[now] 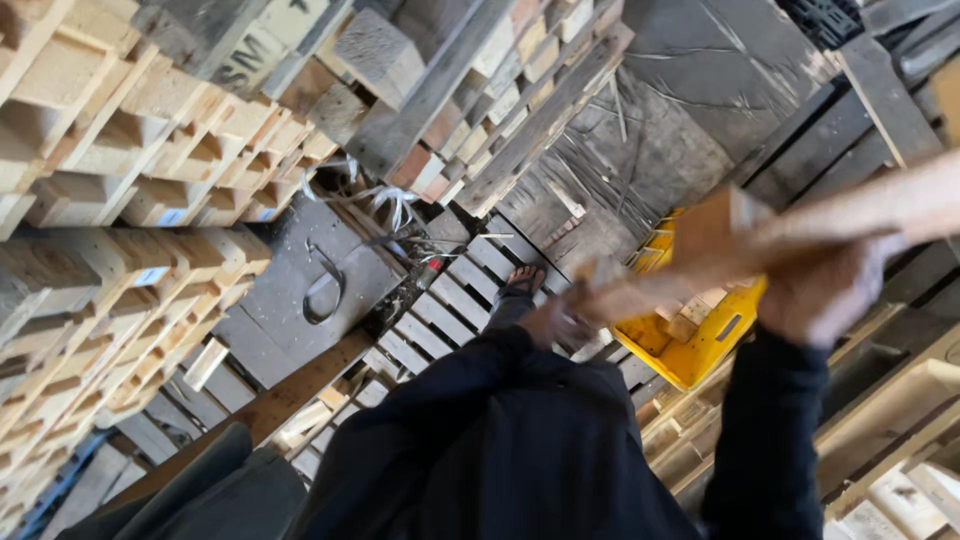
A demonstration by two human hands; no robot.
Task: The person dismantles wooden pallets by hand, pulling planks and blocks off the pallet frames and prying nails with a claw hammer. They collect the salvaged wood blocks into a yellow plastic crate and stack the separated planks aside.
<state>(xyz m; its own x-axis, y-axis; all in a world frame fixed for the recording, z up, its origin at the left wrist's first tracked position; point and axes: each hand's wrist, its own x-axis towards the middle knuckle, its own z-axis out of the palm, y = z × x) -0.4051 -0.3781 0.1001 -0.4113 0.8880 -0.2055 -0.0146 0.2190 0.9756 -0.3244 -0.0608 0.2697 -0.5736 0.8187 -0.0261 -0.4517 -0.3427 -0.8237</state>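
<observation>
Both hands on one long wooden plank (760, 235), which runs from centre frame out to the right edge. Right hand (825, 295), mid-right, has its fingers wrapped around it. Left hand (552, 322), centre, grips the near end, but motion blur hides how tightly. The plank hangs over the yellow crate (700, 350) of wood offcuts. Advice: keep hands spread for leverage, mind the sandalled foot (522, 280) on the pallet (440, 310) below, and watch the pallet stacks (120, 200) at left.
</observation>
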